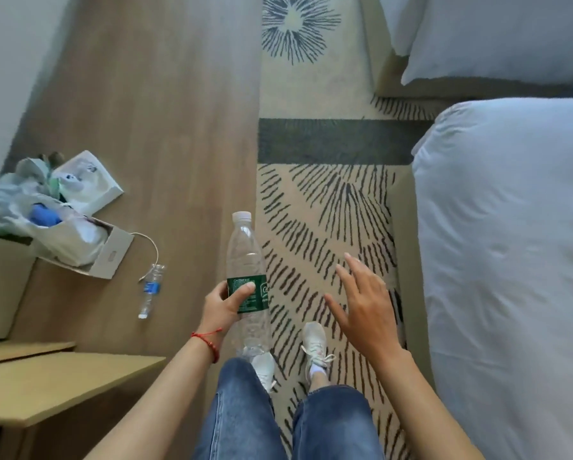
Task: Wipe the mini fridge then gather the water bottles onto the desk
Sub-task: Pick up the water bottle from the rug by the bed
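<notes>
Left hand (pixel 219 307) around bottle (pixel 248 277); right hand (pixel 366 303) spread, empty.

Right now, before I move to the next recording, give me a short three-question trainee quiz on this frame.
1. True or false: the left hand grips the clear plastic bottle with the green label.
2. Where does the small clear bottle with the blue label lie? A) white bed B) wooden floor C) patterned carpet
3. Fill in: the right hand is open and holds ____.

Key: 1 true; 2 B, on the wooden floor; 3 nothing.
</notes>
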### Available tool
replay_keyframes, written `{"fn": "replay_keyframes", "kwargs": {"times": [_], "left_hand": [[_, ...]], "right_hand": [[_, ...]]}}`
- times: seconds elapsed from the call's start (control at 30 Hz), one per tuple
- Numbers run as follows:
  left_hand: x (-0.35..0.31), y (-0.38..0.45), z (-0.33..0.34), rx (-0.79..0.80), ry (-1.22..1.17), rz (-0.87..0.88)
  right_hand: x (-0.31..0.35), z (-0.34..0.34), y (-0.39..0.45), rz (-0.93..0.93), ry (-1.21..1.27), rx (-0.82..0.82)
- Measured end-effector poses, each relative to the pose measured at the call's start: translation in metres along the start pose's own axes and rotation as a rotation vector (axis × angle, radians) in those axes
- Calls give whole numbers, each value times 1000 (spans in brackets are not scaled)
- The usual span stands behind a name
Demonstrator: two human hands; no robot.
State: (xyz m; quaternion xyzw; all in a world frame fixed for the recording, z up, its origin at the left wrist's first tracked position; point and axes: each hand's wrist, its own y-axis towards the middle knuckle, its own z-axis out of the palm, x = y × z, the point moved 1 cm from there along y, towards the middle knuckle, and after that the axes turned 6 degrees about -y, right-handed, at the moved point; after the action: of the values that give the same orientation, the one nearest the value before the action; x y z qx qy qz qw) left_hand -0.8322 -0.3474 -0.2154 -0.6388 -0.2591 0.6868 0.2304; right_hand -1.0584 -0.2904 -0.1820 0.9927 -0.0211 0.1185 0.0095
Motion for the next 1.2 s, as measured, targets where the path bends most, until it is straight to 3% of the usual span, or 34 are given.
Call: {"fn": "replay_keyframes", "kwargs": {"times": [0.3, 0.47, 0.73, 1.2], "left_hand": [[-6, -3, -8, -311, -327, 7], [-3, -3, -21, -401, -431, -8], [6, 18, -75, -580, -545, -39], [9, 90, -191, -756, -678, -107]], "right_hand": [[-3, -10, 91, -315, 2, 49], [17, -1, 126, -445, 4, 97], [88, 39, 170, -595, -7, 225], [256, 126, 266, -826, -47, 336]]}}
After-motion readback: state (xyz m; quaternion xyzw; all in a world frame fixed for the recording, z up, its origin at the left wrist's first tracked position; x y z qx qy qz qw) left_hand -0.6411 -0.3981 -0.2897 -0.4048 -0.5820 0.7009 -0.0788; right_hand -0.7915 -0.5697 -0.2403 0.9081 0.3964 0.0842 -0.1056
